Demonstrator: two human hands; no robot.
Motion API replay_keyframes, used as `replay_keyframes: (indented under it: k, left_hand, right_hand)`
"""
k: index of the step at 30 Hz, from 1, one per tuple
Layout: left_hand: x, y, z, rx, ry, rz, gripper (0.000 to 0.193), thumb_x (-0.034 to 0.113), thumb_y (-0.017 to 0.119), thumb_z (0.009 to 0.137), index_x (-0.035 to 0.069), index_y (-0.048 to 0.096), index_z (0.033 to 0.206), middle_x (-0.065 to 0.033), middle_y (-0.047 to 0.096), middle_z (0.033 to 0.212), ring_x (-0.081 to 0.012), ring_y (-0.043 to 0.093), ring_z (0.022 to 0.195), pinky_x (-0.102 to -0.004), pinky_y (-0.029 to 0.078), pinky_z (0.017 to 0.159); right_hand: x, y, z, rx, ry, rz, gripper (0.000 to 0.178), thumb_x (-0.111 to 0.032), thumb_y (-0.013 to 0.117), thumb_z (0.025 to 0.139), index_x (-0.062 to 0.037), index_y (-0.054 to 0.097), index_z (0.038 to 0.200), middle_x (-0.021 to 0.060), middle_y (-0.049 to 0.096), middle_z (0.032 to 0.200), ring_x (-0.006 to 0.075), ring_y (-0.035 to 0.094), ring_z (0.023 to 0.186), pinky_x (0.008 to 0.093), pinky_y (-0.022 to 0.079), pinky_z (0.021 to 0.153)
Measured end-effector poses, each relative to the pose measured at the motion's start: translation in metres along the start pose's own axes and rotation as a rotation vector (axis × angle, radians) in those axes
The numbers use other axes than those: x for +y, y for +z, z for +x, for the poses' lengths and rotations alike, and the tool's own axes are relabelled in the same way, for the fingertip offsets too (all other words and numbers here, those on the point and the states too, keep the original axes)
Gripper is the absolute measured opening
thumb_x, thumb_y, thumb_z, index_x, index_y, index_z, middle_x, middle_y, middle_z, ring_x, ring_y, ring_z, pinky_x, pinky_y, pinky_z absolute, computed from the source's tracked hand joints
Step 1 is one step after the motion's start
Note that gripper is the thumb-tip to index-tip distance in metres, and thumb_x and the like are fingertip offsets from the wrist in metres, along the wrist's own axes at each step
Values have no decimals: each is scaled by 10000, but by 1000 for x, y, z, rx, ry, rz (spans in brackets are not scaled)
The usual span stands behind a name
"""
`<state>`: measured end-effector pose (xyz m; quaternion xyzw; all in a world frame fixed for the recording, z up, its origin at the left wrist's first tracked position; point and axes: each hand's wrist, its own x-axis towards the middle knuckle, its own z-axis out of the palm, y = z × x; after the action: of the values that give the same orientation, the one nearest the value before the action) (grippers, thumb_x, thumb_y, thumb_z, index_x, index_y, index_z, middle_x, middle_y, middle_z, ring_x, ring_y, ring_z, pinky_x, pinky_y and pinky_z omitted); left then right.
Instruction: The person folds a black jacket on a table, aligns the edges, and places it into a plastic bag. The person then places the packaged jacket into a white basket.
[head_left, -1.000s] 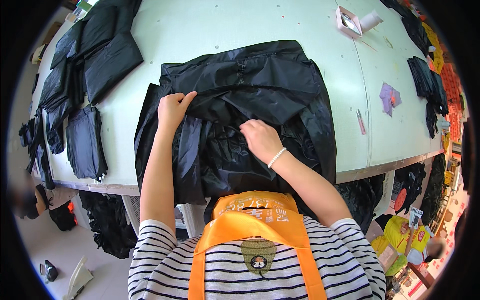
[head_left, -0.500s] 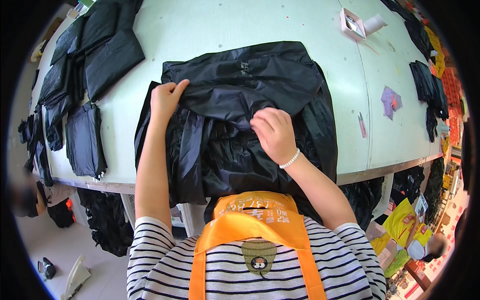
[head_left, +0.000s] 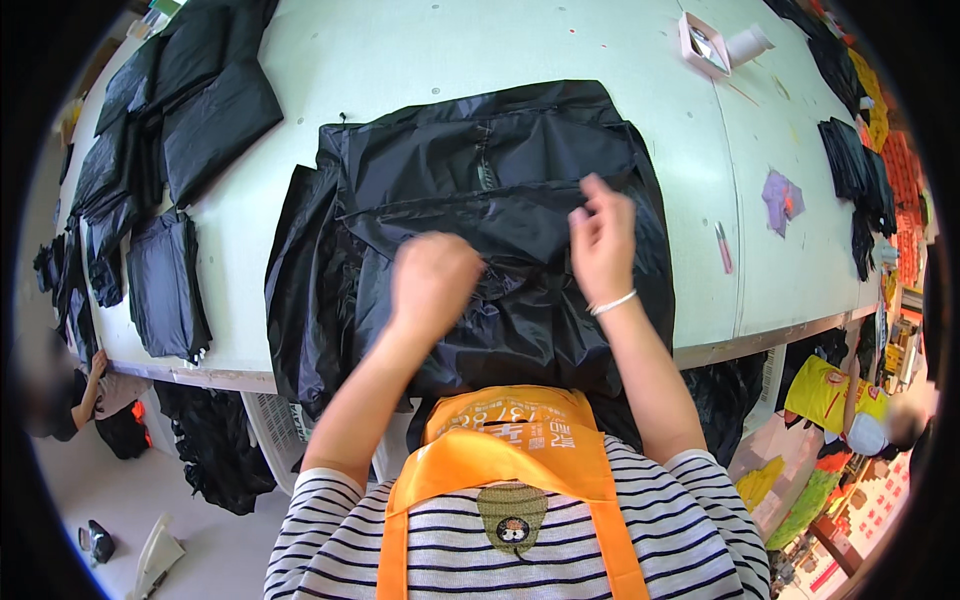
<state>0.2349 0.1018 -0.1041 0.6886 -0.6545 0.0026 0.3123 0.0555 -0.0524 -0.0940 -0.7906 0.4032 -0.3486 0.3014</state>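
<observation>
A shiny black garment [head_left: 520, 150] lies spread and partly folded over in front of me, its near side hanging at the table edge. Over its left middle is my left hand [head_left: 435, 275], curled into a fist and blurred by motion; whatever its fingers grip is hidden. My right hand [head_left: 605, 235] hovers above the garment's right part, with thumb and fingers apart and nothing held. A crosswise fold of the cloth runs between the two hands.
Folded black bundles [head_left: 220, 130] and a flat stack [head_left: 165, 290] lie on the left of the pale table [head_left: 400, 60]. To the right are a pink box [head_left: 705, 45], a cutter-like tool [head_left: 724, 248], a purple scrap [head_left: 780, 203] and more black cloth [head_left: 855, 175]. People sit at both sides.
My left hand has left the garment's upper left edge and come down toward its middle. My right hand has lifted off the cloth, moving right and opening. The raised flap now lies flatter.
</observation>
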Motion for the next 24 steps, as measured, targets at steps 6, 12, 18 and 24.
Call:
replay_keyframes:
  k: [6,12,18,24]
  left_hand:
    - [39,49,-30,-194,-34,-116,244,131,672,723,57,633,953,-69,587,954,-252,562,907,-375,448,814]
    - [40,45,-44,-413,-33,-218,240,86,649,730,46,631,966,-82,588,989,-277,562,919,-362,468,802]
    - [-12,11,-4,329,-533,50,401,158,732,738,44,598,1098,-103,606,1081,-252,576,996,-341,439,893]
    - [-99,18,1,560,-1340,-1396,360,64,659,842,-21,540,1171,-106,632,1066,-190,619,931,-279,484,842]
  right_hand:
    - [86,-21,51,-123,155,-242,194,-178,730,782,-64,648,916,164,505,1144,242,575,719,335,497,743]
    - [125,-27,56,37,324,-149,401,-88,767,726,-15,570,1067,150,588,1056,239,613,886,303,497,774]
    - [106,-29,47,228,816,505,663,-131,755,783,28,403,1322,130,591,1081,154,621,865,245,509,640]
    - [84,7,44,246,622,704,410,-30,636,830,19,556,1229,71,643,1066,128,599,891,223,464,757]
